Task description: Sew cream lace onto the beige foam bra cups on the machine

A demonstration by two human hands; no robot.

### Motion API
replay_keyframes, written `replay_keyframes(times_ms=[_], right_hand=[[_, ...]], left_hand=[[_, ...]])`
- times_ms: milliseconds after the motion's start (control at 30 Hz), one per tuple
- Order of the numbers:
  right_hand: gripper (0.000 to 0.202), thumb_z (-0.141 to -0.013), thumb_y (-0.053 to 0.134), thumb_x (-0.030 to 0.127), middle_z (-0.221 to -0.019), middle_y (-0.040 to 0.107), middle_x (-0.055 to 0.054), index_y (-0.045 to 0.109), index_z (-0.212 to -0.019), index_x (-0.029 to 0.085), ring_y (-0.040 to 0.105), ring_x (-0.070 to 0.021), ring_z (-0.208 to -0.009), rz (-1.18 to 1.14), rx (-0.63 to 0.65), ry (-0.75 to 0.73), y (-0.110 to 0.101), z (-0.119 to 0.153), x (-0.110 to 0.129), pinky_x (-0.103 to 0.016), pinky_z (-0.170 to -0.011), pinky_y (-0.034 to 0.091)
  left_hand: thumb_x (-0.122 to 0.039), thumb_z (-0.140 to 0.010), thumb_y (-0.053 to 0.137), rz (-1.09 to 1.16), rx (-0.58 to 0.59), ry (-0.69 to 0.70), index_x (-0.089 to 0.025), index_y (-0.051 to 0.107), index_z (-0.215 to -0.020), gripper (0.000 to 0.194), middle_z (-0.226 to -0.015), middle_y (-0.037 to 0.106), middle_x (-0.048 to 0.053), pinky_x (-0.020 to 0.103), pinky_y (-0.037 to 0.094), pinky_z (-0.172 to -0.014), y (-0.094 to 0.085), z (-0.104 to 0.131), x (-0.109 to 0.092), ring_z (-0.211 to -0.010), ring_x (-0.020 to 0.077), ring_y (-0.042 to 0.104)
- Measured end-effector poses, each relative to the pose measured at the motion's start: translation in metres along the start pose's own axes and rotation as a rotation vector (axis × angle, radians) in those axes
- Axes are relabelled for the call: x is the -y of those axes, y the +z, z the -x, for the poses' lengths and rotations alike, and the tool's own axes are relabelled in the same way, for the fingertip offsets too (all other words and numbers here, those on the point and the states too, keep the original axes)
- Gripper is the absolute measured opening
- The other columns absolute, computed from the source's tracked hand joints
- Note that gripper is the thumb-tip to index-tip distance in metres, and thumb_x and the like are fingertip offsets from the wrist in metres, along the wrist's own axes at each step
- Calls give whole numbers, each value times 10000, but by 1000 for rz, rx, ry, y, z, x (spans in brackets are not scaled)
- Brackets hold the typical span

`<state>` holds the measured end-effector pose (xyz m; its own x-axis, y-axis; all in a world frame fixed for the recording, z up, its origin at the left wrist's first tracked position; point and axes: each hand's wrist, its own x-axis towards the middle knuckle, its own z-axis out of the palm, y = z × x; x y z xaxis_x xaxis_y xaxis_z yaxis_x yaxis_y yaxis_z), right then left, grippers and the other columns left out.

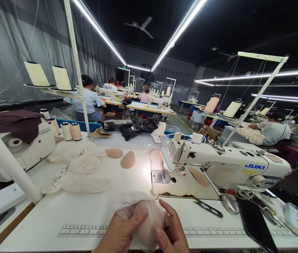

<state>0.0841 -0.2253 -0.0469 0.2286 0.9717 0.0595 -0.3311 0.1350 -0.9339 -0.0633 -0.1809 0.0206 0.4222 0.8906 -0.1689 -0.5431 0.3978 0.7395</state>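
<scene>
My left hand grips a piece of sheer off-white fabric at its left side, thumb on top and the other fingers hidden beneath it. At the fabric's right edge, my right hand holds it between bent fingers and thumb. A rounded, pale beige shape shows through the cloth. Both hands are low over the front of the white table, just short of the sewing machine's needle plate. Beige teardrop-shaped pads lie beyond them. To the left rests a heap of similar off-white fabric.
The Juki sewing machine fills the right side. Thread snips, a shiny oval metal object and a black phone lie before it. A printed ruler runs along the front. Thread cones stand at left; co-workers sit farther back.
</scene>
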Motion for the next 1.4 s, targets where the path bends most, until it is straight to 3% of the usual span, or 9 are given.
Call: replay_keyframes(times_ms=[133,233,467,633,767,1000,1167,1267,1400], right_hand=[[662,-757,879,576,-929,741,-43,649,-1296,266,695,-244,-798,-114,-68,83,5,-18,16,-355,-698,570],[710,-721,915,556,-946,748,-46,636,-1304,263,709,-249,-815,-177,-105,112,7,-21,14,-353,-700,581],[868,-697,944,510,-1002,763,-63,532,-1425,276,733,-270,-868,-223,-95,133,5,-18,9,-389,-743,597],[920,-689,952,504,-967,771,-61,516,-1461,257,744,-285,-896,-222,-61,124,5,-20,11,-404,-776,612],[959,-702,950,490,-989,778,-66,474,-1499,250,750,-280,-913,-230,-44,122,4,-20,10,-406,-812,616],[959,-724,938,492,-963,782,-56,451,-1517,258,755,-279,-891,-231,-12,119,1,-23,7,-409,-801,618],[979,-727,926,522,-961,778,-63,425,-1525,256,749,-288,-907,-195,-14,106,2,-26,8,-420,-825,609],[1038,-726,913,561,-981,768,-60,359,-1556,276,741,-284,-914,-155,46,95,-4,-26,6,-426,-854,590],[1208,-679,930,588,-874,720,-1,215,-1609,301,730,-255,-808,-66,295,119,-28,-26,2,-397,-783,564]], left_hand=[[-447,-755,907,110,-42,-58,-162,808,-1081,445,-1094,794,143,461,588,-947,-2,1,10,-1101,376,718],[-451,-741,919,153,-135,-32,-166,811,-1065,444,-1120,793,133,450,594,-946,-5,-1,12,-1127,372,708],[-367,-703,952,139,-164,39,-170,819,-1027,402,-1173,783,129,418,590,-952,0,-4,10,-1119,353,712],[-385,-757,915,170,-101,-4,-152,824,-957,321,-1093,795,126,364,598,-896,9,-6,9,-1086,331,719],[-314,-777,912,173,-27,10,-159,801,-1102,377,-1145,783,136,404,569,-968,17,-6,7,-1137,350,700],[-318,-811,890,164,-32,15,-151,787,-1148,390,-1115,791,138,404,555,-979,16,-6,7,-1103,344,718],[-362,-769,917,187,-31,-78,-123,798,-1025,370,-991,796,146,394,573,-927,21,-10,12,-1008,337,745],[-366,-693,961,166,-66,-116,-128,784,-925,376,-896,785,128,389,581,-888,23,-16,11,-934,328,754],[-433,-742,909,95,-84,-115,-169,753,-884,338,-855,764,90,399,575,-872,22,-26,-7,-891,305,742]])
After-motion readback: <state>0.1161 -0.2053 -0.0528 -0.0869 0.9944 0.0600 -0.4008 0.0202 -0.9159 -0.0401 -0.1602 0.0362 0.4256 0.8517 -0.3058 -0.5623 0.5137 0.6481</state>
